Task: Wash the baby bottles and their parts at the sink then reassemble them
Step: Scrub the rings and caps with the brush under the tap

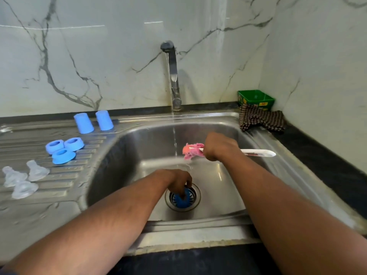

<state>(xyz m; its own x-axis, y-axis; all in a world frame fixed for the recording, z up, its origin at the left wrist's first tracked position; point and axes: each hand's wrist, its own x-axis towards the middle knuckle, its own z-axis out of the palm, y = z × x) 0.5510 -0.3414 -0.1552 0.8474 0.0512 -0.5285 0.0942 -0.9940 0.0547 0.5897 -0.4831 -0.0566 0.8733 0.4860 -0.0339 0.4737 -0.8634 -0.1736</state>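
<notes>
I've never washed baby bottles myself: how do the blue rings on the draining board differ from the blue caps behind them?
The three blue rings are low, wide and open in the middle; the two blue caps are tall, narrow and closed on top. The rings sit bunched together, while the caps stand a little apart, nearer the wall. Both share the same light blue colour and rest on the draining board.

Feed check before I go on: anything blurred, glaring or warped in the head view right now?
Head view: motion blur smears the pink brush head and the area just left of it under the running water; the right hand is soft-edged. Glare streaks the marble wall. Wide-angle distortion bows the sink edges. The clear teats on the drainboard are low-contrast but readable.
</notes>
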